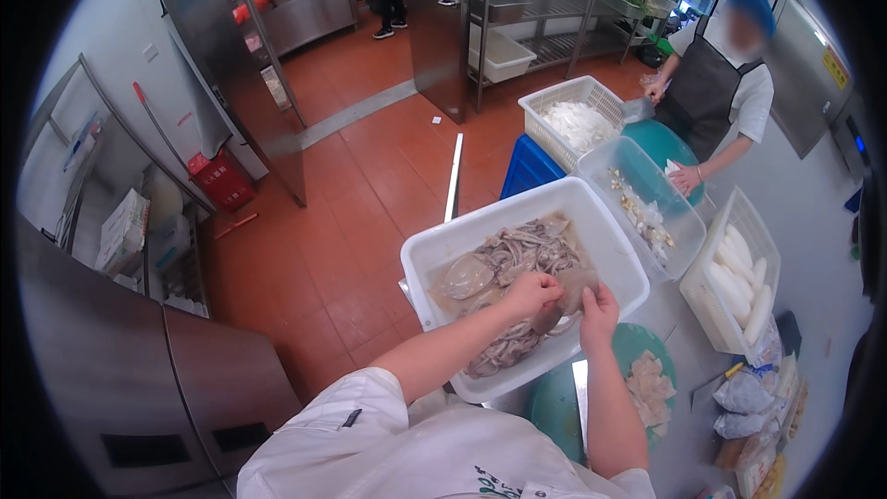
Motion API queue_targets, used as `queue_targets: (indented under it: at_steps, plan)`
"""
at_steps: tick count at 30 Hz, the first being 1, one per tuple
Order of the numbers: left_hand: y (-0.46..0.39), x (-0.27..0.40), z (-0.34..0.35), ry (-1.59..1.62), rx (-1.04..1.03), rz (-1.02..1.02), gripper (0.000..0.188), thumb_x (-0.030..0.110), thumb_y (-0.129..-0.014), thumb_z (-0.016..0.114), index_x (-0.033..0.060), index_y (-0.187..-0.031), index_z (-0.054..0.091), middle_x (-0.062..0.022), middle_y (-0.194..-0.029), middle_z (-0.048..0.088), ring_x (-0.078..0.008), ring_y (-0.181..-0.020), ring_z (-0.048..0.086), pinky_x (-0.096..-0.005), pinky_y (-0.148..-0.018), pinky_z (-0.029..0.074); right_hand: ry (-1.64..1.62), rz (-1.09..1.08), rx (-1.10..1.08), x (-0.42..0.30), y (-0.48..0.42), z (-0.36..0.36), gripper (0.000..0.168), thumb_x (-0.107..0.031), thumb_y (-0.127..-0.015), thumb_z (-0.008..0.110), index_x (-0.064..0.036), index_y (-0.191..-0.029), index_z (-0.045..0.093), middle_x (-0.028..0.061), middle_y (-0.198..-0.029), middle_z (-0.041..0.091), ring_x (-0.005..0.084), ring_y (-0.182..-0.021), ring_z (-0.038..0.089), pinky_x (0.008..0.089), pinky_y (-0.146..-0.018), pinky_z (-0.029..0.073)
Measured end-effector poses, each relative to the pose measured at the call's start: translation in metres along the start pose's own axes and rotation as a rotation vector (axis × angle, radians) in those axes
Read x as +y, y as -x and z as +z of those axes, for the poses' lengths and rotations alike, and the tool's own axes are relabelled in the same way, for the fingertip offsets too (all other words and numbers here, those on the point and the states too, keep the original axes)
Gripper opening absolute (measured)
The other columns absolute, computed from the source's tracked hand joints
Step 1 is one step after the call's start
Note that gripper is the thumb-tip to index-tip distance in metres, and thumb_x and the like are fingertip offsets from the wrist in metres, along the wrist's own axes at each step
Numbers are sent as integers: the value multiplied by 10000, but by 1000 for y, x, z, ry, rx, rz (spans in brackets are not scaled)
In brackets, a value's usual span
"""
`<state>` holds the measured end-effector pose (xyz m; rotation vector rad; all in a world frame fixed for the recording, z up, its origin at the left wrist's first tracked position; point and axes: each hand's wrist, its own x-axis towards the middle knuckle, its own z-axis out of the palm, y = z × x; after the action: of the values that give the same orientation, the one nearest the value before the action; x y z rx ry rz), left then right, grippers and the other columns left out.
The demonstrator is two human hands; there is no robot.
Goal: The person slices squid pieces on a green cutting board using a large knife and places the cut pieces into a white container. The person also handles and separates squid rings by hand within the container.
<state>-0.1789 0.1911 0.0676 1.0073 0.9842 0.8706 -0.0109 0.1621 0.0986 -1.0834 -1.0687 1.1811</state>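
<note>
Both my hands are over a white plastic tub (613,235) of squid pieces and tentacles (513,249) lying in murky liquid. Between them they hold a flat, brownish piece of squid (575,289). My left hand (537,294) pinches its near-left side; my right hand (597,308) grips its right edge between thumb and fingers. Below my right hand, partly under my forearm, a knife's broad blade (581,388) lies on a round green cutting board (554,405). Pale flat squid pieces (650,388) are piled on the green board surface to the right.
A co-worker (714,76) holds a cleaver (637,109) at another green board (658,142). Near it stand a basket of white shreds (578,121), a clear bin of scraps (641,208) and a basket of peeled white radishes (741,277). Bags (745,398) lie at the right.
</note>
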Motion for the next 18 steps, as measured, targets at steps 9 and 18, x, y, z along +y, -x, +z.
queue_targets:
  at_steps: [9, 18]
  plan:
    - [-75, 44, -33, -810, 232, 304, 230, 195, -901, 606, 27, -1014, 715, -222, -983, 701, -336, -984, 677, -435, -879, 508, 269, -3, 76, 10, 17, -10, 175, -118, -943, 566, 10, -1031, 645, 29, -923, 677, 119, -826, 602, 283, -758, 494]
    - [-210, 159, 109, -372, -18, 634, 193, 143, -853, 692, 4, -986, 709, -54, -815, 696, -110, -714, 612, -262, -659, 480, 505, 14, 172, -6, 39, 2, 268, -160, -890, 613, 26, -1082, 635, 205, -915, 669, 361, -854, 658, 385, -761, 511]
